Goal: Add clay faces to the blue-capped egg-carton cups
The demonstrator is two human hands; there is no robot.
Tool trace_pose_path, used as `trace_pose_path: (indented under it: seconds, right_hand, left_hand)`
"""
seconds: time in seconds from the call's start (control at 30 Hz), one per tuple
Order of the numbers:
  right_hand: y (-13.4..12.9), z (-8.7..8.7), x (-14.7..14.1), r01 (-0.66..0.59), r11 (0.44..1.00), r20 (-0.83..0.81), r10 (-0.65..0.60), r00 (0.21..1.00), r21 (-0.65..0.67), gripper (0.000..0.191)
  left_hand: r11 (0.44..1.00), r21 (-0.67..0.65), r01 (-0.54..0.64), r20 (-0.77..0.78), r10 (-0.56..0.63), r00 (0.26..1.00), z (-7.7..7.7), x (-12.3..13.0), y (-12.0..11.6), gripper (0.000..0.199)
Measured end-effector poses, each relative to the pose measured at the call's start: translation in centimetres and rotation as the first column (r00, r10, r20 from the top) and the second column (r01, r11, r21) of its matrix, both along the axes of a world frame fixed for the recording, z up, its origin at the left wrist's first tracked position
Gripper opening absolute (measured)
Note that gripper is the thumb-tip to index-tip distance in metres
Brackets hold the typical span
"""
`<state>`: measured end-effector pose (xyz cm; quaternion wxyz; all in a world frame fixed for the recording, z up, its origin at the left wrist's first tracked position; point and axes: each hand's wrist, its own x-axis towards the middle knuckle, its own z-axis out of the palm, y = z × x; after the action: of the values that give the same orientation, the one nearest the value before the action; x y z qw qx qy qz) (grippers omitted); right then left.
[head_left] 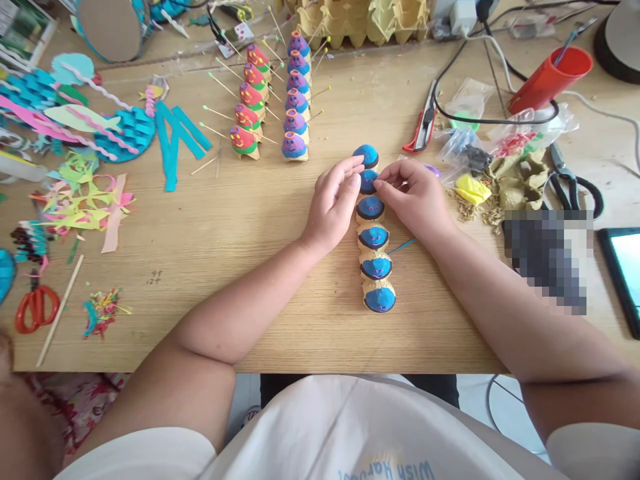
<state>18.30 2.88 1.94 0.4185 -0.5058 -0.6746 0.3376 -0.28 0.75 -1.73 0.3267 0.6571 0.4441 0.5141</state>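
Note:
A row of egg-carton cups topped with blue clay and dark rims [371, 208] runs front to back on the wooden table. Small pink or purple details show on several of them. Beside the second cup from the back, my left hand [334, 198] has its fingers apart and its fingertips against the cup's left side. My right hand [411, 193] pinches at the right side of that same cup; whatever lies between its fingertips is too small to name. A thin blue strip [403, 246] sticks out to the right of the row.
Two decorated egg-carton rows [247, 117] [296, 100] stand behind on the left. A box cutter [424, 120], red cup [550, 81], yellow clay [473, 189] and pliers [567, 177] lie right. Paper scraps [90, 200] and red scissors [37, 308] are at left.

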Motion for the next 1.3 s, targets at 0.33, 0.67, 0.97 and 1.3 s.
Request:
trace_pose_path:
  seconds: [0.33, 0.67, 0.97, 1.3]
  right_hand:
    - [0.2, -0.2, 0.0, 0.01, 1.0, 0.011, -0.01, 1.0, 0.006, 0.02]
    - [0.3, -0.4, -0.1, 0.025, 1.0, 0.015, -0.025, 1.0, 0.004, 0.017]
    - [0.4, -0.5, 0.0, 0.029, 1.0, 0.012, -0.03, 0.999, 0.005, 0.017]
    - [0.3, -0.3, -0.1, 0.022, 1.0, 0.007, -0.022, 1.0, 0.0, 0.02]
  left_hand:
    - [0.999, 0.006, -0.041, -0.062, 0.041, 0.997, 0.5, 0.2, -0.3, 0.057]
    - [0.995, 0.019, -0.099, -0.11, 0.1, 0.989, 1.5, 0.2, -0.8, 0.051]
    - [0.993, 0.064, -0.099, -0.166, 0.108, 0.98, 2.3, 0.4, -1.0, 0.059]
    - [0.992, 0.094, -0.088, -0.218, 0.106, 0.97, 2.4, 0.4, -1.1, 0.061]
